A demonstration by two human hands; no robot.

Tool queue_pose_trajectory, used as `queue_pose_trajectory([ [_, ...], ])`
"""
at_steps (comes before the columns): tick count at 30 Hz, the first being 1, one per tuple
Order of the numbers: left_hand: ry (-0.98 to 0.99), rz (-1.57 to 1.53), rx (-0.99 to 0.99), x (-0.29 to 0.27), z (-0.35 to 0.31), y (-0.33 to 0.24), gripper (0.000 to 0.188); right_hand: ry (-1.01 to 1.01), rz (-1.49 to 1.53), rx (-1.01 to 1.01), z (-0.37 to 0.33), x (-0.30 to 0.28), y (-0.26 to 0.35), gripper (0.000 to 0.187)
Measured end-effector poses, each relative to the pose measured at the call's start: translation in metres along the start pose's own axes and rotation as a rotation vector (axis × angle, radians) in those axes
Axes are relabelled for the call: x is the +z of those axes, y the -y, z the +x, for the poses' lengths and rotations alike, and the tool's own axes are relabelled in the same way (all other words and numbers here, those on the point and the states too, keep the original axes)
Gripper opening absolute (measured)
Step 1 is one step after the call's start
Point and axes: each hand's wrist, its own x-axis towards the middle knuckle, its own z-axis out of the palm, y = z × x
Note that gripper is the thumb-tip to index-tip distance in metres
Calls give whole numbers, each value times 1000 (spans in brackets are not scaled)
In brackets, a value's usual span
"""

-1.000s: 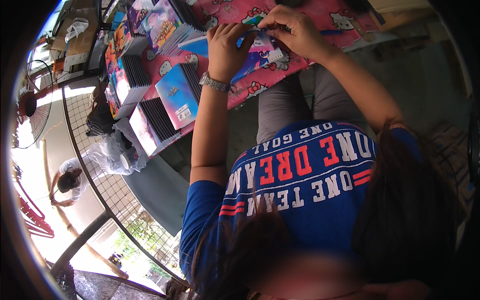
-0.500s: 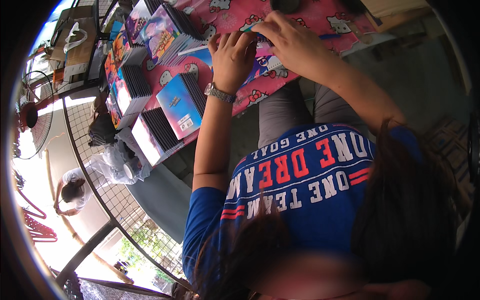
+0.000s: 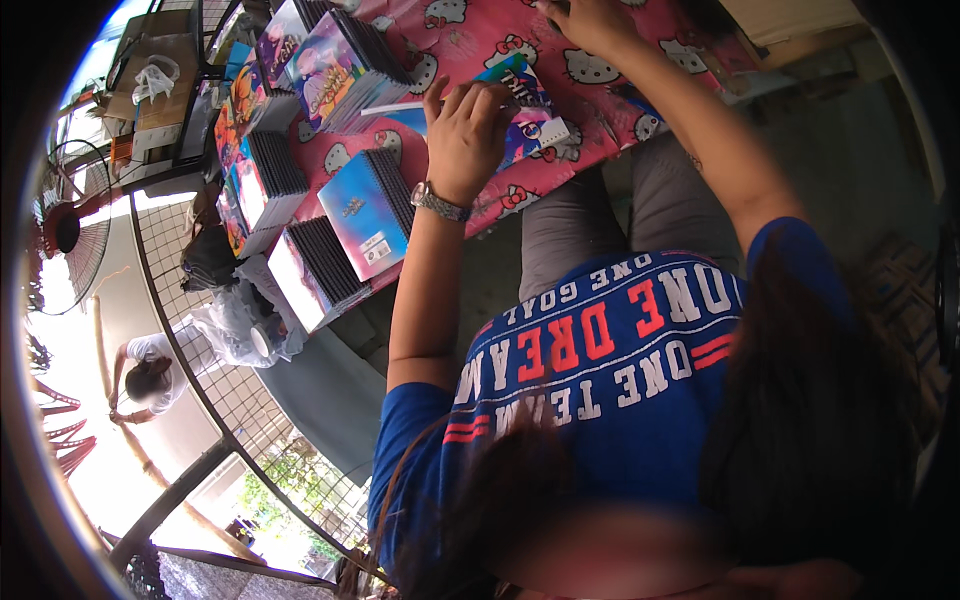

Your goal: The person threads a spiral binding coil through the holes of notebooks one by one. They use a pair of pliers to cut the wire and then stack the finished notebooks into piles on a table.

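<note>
Notebook [image 3: 530, 84], bright cover | likely light, bendable, slick; grasp by edges | left hand [image 3: 468, 138]: curled over it, grip unclear | right hand [image 3: 592, 24]: half-curled, cannot tell if holding

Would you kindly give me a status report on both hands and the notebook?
Left hand on the notebook. Right hand off it, at the view's top edge. Notebook stacks to its left, perhaps crowding that side.
</note>
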Motion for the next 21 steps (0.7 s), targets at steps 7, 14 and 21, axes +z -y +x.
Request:
queue_pose_trajectory([
  [7, -146, 56, -243, -1, -17, 9, 44, 345, 210, -73, -12, -41, 24, 55],
  [14, -26, -16, -122, 1, -13, -2, 42, 1021, 990, -405, -47, -119, 38, 61],
  [21, -68, -45, -82, 3, -5, -13, 38, 1115, 1190, -198, -57, -138, 38, 63],
])
